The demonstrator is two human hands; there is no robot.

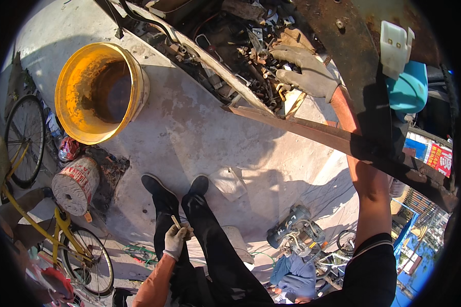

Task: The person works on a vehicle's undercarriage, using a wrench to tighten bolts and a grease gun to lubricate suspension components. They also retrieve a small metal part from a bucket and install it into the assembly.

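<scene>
My left hand (175,238), in a grey work glove, is low in front of my dark trousers. It grips a threaded metal bolt (175,221), whose end sticks up past the fingers. My right hand (306,71), gloved too, reaches beneath a rusty metal bar into a tray of loose hardware (249,82). Its thumb and fingers are apart over a heap of nuts, bolts and fittings (259,55); whether the fingertips touch them I cannot tell. A bent brass-coloured piece (280,92) lies just below that thumb.
A rusty angle-iron bar (311,130) crosses above my right forearm. On the concrete stand a yellow bucket (63,96) and a round concrete block (71,192). Bicycles (88,257) are at the left. A compressor-like machine (296,230) and a seated person (296,274) are at lower right.
</scene>
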